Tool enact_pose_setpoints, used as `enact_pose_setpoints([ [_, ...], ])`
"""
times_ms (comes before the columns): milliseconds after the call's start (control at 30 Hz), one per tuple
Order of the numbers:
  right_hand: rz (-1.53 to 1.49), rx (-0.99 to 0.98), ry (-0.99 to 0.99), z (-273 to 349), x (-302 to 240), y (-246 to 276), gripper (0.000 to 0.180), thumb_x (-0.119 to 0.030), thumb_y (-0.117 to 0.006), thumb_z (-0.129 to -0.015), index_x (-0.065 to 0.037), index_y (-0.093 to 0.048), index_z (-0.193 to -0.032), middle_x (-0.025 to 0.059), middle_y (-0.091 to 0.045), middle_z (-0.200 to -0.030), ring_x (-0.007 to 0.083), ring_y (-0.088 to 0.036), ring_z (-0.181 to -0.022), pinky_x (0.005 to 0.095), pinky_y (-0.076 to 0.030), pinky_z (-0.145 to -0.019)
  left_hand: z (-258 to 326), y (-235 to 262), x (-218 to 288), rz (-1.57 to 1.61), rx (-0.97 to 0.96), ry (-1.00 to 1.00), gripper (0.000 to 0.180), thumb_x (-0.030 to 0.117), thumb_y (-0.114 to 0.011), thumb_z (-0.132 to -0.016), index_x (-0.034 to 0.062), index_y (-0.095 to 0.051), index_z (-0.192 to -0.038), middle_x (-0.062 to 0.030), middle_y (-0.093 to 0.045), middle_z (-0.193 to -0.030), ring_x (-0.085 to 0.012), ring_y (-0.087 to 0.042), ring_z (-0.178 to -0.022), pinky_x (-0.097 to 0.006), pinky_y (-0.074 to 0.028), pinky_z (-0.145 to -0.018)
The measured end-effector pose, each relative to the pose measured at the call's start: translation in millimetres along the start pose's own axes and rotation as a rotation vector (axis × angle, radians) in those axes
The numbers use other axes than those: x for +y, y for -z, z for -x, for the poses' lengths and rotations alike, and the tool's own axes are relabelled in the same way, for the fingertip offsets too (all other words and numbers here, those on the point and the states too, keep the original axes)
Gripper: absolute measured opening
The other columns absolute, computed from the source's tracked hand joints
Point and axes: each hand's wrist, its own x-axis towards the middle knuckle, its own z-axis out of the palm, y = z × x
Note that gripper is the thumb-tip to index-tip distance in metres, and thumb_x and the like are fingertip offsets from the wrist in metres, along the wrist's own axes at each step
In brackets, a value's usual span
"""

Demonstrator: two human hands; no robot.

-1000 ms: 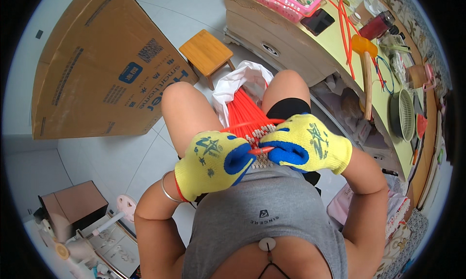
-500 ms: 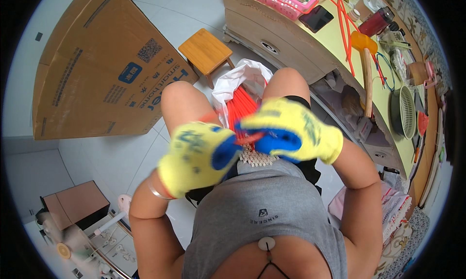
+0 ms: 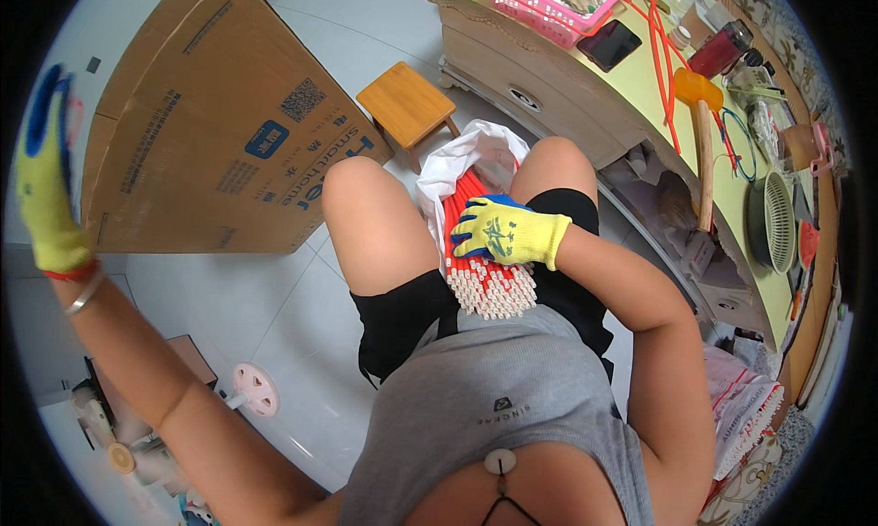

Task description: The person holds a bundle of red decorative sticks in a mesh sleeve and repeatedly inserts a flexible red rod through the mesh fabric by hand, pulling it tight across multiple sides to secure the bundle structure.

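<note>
Posture: the person is seated, knees apart, with the work kept in the lap between the thighs.

Bundle: a thick bundle of thin red rods with white tips (image 3: 489, 274) is laid along the lap, white ends toward the body, red lengths running into a white plastic bag (image 3: 471, 155) on the floor between the knees; the bag appears to serve as the container.

Right hand: the right hand (image 3: 508, 233), in a yellow knitted glove with blue-coated fingers, is closed down over the top of the bundle, fingers curled around the rods, apparently to keep them from spreading.

Left hand: the left hand (image 3: 46, 174), gloved alike, is raised far out to the person's left, fingers spread, nothing held.

Surroundings: a large brown cardboard box (image 3: 206, 128) and a small wooden stool (image 3: 407, 105) are noted on the tiled floor; a pink plastic basket (image 3: 549, 0) is seen on the yellow-green worktop (image 3: 722, 174).
</note>
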Motion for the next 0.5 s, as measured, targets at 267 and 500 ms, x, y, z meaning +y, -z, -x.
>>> enact_pose_setpoints([
  [267,-0.141,0.504,-0.104,15.6,-8.9,30.8,0.028,-0.027,-0.072,-0.084,-0.013,-0.070,-0.108,0.0101,-0.068,-0.120,0.0349,-0.061,-0.114,0.0481,-0.044,-0.104,83.7,-66.6,257.5,1.295,-0.328,0.637,0.024,0.007,-0.064,-0.096,-0.0036,-0.069,-0.117,-0.0130,-0.074,-0.106,-0.0202,-0.070,-0.095,-0.031,-0.054,-0.089],
  [500,-0.474,1.762,-0.218,160.4,-5.4,174.2,0.036,0.004,-0.055,-0.094,0.004,-0.060,-0.130,0.0171,-0.063,-0.131,0.0261,-0.062,-0.118,0.0417,-0.047,-0.106,144.5,-103.9,357.2,1.765,-0.534,0.214,0.030,0.008,-0.055,-0.099,-0.0054,-0.062,-0.124,-0.0178,-0.070,-0.119,-0.0278,-0.070,-0.106,-0.036,-0.055,-0.094],
])
